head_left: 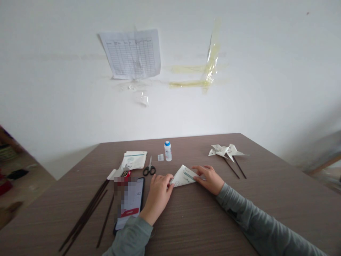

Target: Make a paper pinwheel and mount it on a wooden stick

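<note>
A printed sheet of paper (183,176), folded into a triangle with its point facing the wall, lies on the brown table in front of me. My left hand (160,188) pinches its left corner between thumb and fingers. At the right corner, my right hand (209,179) has its thumb and fingers closed on the paper's edge. Just beyond my left hand lie black-handled scissors (149,170), blades toward the wall. A white glue bottle (167,151) with a blue cap stands upright behind the folded paper, beside a small clear piece (160,157).
Stacked printed paper (134,160) lies at the back left, near a small red box (124,176) of little items. A phone (130,202) and several dark sticks (85,213) are left of my arm. Paper pinwheels (226,151) on dark sticks rest at the right. A wall borders the table (191,224).
</note>
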{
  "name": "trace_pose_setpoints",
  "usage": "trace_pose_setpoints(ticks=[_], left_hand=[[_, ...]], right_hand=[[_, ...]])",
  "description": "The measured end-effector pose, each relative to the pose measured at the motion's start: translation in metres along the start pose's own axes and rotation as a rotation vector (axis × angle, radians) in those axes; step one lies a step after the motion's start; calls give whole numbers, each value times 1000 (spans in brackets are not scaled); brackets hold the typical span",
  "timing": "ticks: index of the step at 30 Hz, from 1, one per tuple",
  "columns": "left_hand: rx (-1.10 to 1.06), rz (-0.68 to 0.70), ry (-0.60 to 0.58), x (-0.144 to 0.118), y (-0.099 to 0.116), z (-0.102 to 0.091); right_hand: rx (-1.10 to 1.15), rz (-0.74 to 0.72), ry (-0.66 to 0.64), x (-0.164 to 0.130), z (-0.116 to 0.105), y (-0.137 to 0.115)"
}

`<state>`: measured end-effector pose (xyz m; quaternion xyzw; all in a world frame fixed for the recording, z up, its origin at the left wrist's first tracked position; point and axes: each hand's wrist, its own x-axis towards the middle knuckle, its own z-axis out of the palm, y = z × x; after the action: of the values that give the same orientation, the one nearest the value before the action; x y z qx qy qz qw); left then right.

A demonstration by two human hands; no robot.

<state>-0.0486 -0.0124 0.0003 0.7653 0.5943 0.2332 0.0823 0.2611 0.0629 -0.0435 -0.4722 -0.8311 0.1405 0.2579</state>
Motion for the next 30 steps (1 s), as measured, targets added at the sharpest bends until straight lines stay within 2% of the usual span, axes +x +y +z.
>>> trace_pose_setpoints(ticks=[5, 12, 24, 30], left_hand=[[46, 15, -9, 2, 1, 3], [136, 18, -41, 2, 6, 5], [236, 18, -26, 2, 12, 5], [290, -3, 26, 3, 17, 5]], right_hand=[[-34, 15, 48, -1, 5, -2], [-132, -81, 27, -3, 7, -5], [-232, 4, 53, -8, 5, -16], [-268, 13, 67, -8, 4, -20]])
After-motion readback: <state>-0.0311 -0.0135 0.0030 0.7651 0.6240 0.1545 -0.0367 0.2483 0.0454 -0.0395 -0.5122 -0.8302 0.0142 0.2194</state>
